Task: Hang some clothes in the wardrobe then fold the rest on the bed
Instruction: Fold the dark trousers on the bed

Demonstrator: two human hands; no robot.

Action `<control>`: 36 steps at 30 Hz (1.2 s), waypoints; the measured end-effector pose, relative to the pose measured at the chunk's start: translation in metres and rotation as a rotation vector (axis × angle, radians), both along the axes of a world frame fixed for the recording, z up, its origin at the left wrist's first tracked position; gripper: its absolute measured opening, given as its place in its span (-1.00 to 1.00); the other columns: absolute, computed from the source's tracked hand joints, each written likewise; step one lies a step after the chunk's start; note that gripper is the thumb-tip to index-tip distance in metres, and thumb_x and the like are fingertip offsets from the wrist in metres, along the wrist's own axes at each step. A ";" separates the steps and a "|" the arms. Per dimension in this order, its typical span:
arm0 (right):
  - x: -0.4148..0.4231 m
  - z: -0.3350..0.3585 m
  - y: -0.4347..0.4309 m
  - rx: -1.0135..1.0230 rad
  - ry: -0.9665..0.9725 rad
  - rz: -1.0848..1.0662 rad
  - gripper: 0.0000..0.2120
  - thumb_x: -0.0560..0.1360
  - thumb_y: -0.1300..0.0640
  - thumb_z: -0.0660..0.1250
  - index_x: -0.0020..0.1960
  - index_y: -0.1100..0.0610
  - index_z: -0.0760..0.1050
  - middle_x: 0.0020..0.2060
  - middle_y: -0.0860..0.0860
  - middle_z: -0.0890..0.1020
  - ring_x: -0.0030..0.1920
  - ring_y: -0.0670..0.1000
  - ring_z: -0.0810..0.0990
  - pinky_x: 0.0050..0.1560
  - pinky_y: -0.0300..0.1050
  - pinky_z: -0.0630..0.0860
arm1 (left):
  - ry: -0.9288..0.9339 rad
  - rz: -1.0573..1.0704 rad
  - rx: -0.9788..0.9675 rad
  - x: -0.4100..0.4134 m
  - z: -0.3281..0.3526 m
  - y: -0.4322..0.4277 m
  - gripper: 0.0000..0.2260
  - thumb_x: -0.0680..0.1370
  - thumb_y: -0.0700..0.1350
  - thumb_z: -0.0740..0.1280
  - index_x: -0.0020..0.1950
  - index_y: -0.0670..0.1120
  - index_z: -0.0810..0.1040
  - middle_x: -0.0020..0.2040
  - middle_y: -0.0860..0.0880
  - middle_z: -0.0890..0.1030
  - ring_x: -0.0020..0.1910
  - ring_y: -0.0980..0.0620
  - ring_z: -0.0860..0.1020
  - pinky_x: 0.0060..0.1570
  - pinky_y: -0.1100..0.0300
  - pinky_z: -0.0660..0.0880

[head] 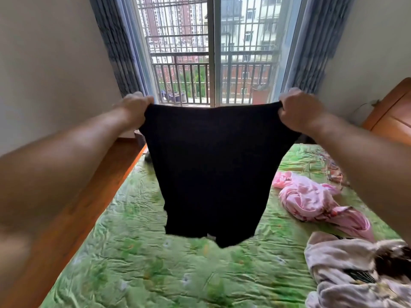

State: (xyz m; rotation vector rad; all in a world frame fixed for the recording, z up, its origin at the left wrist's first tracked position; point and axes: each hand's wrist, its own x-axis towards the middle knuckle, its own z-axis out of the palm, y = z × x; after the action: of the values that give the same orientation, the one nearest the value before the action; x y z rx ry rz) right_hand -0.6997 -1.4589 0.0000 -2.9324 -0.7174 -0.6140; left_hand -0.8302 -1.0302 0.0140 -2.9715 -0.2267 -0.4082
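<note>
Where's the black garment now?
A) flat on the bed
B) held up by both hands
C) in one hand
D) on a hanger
B: the left hand and right hand each grip a top corner of the black garment, which hangs over the bed.

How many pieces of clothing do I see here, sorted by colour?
Black: 1, black shorts held up by left hand and right hand.
Pink: 1, pink garment crumpled on the bed.
Whitish with dark patches: 1, whitish garment on the bed.
Total: 3
</note>
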 end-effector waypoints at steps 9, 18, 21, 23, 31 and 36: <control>-0.057 -0.091 0.001 -0.079 0.091 0.051 -0.76 0.57 0.07 0.18 0.16 0.15 0.44 0.11 0.18 0.53 0.06 0.28 0.60 0.03 0.12 0.55 | 0.108 -0.039 -0.099 -0.068 -0.103 -0.022 -0.73 0.50 -0.20 0.33 0.06 0.14 0.41 0.02 -0.04 0.43 0.04 -0.20 0.51 0.02 -0.01 0.48; -0.193 -0.405 -0.028 -0.374 0.587 0.129 -0.76 0.54 0.12 0.18 0.20 0.03 0.44 0.14 0.06 0.47 0.16 0.19 0.58 -0.03 0.05 0.55 | 0.537 -0.072 -0.216 -0.194 -0.423 -0.075 -0.49 0.47 -0.28 0.28 0.26 0.25 0.58 0.25 -0.07 0.57 0.06 -0.24 0.61 -0.02 0.05 0.55; -0.247 -0.503 -0.039 -0.477 0.704 0.177 -0.73 0.56 0.19 0.16 0.24 0.06 0.44 0.13 0.08 0.47 0.16 0.18 0.55 -0.05 0.03 0.50 | 0.739 -0.090 -0.151 -0.250 -0.525 -0.102 -0.49 0.52 -0.21 0.24 0.36 0.28 0.49 0.17 -0.07 0.51 0.08 -0.19 0.56 -0.03 0.06 0.49; -0.281 -0.555 -0.049 -0.580 0.788 0.201 -0.72 0.57 0.23 0.15 0.24 0.10 0.45 0.13 0.09 0.48 0.16 0.19 0.54 -0.01 0.04 0.49 | 0.857 -0.124 -0.097 -0.285 -0.576 -0.121 -0.50 0.55 -0.20 0.22 0.41 0.24 0.45 0.16 -0.07 0.47 0.14 -0.17 0.51 -0.05 0.06 0.42; -0.342 -0.655 -0.098 -0.786 1.011 0.164 -0.67 0.61 0.20 0.12 0.34 0.04 0.40 0.22 0.07 0.51 0.25 0.17 0.50 0.10 0.04 0.46 | 1.085 -0.044 -0.081 -0.354 -0.674 -0.137 -0.48 0.57 -0.14 0.19 0.51 0.19 0.25 0.43 -0.10 0.25 0.40 -0.14 0.33 0.23 -0.01 0.38; -0.323 -0.662 -0.078 -0.614 1.067 0.059 -0.78 0.55 0.12 0.15 0.16 0.05 0.47 0.12 0.07 0.56 0.15 0.18 0.58 0.04 0.03 0.53 | 0.882 0.140 -0.432 -0.338 -0.686 -0.130 -0.60 0.43 0.18 0.20 0.17 0.04 0.54 0.20 -0.05 0.47 0.22 -0.11 0.50 0.08 0.02 0.50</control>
State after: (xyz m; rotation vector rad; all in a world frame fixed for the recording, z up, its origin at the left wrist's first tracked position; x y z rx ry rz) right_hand -1.0227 -1.5367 -0.6619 -3.0081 -0.8844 1.3053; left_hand -1.1681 -1.1603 -0.6723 -3.1441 -0.4446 1.0708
